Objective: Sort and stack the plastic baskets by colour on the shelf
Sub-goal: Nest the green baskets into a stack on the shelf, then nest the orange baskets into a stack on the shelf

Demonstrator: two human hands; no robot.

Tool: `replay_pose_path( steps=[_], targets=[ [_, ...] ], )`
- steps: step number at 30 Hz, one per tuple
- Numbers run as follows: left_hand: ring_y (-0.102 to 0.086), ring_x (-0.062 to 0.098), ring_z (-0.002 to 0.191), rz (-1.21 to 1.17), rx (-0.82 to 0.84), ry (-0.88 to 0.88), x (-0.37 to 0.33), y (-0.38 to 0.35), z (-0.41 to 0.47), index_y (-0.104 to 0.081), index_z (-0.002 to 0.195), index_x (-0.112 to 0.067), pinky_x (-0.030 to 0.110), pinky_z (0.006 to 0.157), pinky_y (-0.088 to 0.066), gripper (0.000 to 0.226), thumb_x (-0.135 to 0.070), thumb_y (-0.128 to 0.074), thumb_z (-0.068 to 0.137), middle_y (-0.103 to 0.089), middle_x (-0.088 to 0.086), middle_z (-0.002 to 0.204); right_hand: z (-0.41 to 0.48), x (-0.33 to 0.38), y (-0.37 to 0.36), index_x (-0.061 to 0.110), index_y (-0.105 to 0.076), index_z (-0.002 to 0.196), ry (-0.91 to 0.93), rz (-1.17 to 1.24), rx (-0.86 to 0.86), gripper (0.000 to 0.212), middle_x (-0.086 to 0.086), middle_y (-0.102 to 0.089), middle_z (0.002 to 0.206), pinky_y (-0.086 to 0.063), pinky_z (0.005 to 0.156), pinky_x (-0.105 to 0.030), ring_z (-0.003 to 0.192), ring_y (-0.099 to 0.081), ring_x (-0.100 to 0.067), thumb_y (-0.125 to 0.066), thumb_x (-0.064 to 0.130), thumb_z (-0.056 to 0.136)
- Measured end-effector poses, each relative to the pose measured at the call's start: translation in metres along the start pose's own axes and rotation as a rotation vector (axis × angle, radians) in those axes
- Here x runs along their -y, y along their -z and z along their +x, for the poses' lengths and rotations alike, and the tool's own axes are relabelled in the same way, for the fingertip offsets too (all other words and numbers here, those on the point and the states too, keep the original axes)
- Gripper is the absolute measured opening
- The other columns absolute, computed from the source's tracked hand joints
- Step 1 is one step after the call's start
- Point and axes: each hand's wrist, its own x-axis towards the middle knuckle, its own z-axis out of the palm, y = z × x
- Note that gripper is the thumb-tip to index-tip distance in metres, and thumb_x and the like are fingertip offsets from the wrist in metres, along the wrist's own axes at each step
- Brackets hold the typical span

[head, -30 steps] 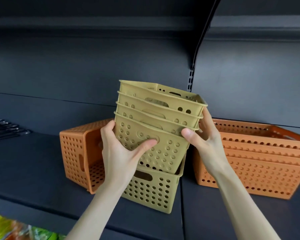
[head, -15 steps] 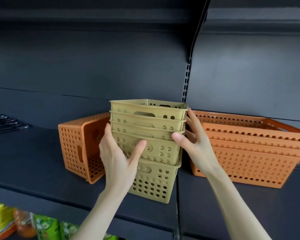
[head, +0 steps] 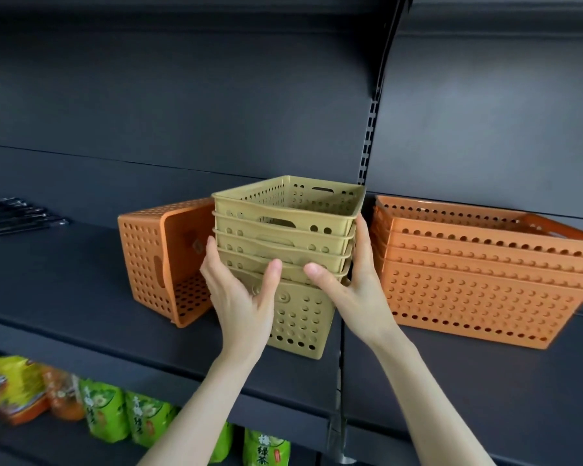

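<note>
A stack of several olive-yellow baskets stands nested on the dark shelf in the middle. My left hand grips the stack's left side, thumb on the front. My right hand grips its right side, thumb on the front and fingers along the side. One small orange basket lies on its side just left of the stack. A stack of several wide orange baskets sits to the right.
Metal tools lie at the shelf's far left. A slotted upright runs up the back panel behind the yellow stack. Green and orange snack bags fill the shelf below. Another shelf hangs overhead.
The upper yellow baskets, held tilted above the bottom one a second ago, have come down and now sit nested level in it. Both hands slid lower on the stack.
</note>
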Motion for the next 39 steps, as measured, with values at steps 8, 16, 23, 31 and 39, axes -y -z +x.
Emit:
replay_pose_path(
  steps=[8, 16, 23, 31, 39],
  targets=[
    [-0.024, 0.009, 0.137, 0.098, 0.097, 0.036, -0.015, 0.019, -0.002, -0.008, 0.149, -0.021, 0.022, 0.103, -0.023, 0.095, -0.063, -0.054, 0.077, -0.023, -0.003, 0.151, -0.006, 0.005, 0.0, 0.041, -0.008, 0.147, -0.028, -0.143, -0.059, 0.105, 0.007, -0.036, 0.15, -0.039, 0.107, -0.047, 0.135, -0.039, -0.011, -0.064, 0.075, 0.064],
    [-0.055, 0.024, 0.118, 0.387, 0.201, -0.098, -0.023, 0.057, 0.006, -0.038, 0.141, -0.019, 0.045, 0.095, -0.047, 0.059, -0.043, -0.053, 0.09, -0.048, 0.004, 0.14, -0.031, 0.04, 0.0, 0.017, -0.035, 0.14, 0.013, -0.506, -0.143, 0.07, -0.001, -0.05, 0.132, -0.05, 0.089, -0.041, 0.111, -0.056, -0.02, -0.058, 0.05, 0.084],
    [-0.061, 0.019, 0.077, 0.354, 0.036, -0.321, -0.011, 0.109, 0.021, -0.066, 0.096, -0.012, 0.032, 0.061, -0.048, 0.019, -0.026, -0.065, 0.084, -0.062, 0.001, 0.095, -0.055, 0.065, -0.026, 0.01, -0.053, 0.121, 0.081, -0.619, -0.371, 0.04, -0.005, -0.052, 0.121, -0.041, 0.082, -0.03, 0.107, -0.054, -0.023, -0.061, 0.031, 0.087],
    [-0.033, 0.021, 0.129, 0.113, 0.224, 0.002, 0.06, 0.161, 0.075, -0.031, 0.137, -0.012, 0.035, 0.101, -0.032, 0.088, -0.036, -0.08, 0.067, -0.029, 0.003, 0.134, -0.059, 0.076, -0.129, 0.014, -0.061, 0.105, 0.0, -0.524, -0.397, 0.021, 0.002, -0.058, 0.104, -0.051, 0.078, -0.043, 0.091, -0.059, -0.018, -0.059, 0.027, 0.087],
    [-0.038, 0.011, 0.133, -0.192, 0.534, 0.367, 0.084, 0.18, 0.123, -0.02, 0.148, -0.026, 0.029, 0.103, -0.035, 0.069, -0.049, -0.05, 0.09, -0.036, 0.0, 0.149, -0.026, 0.079, -0.215, 0.016, -0.051, 0.128, -0.281, -0.16, -0.225, 0.04, 0.005, -0.062, 0.121, -0.047, 0.094, -0.022, 0.109, -0.058, -0.006, -0.059, 0.029, 0.091]
  ],
)
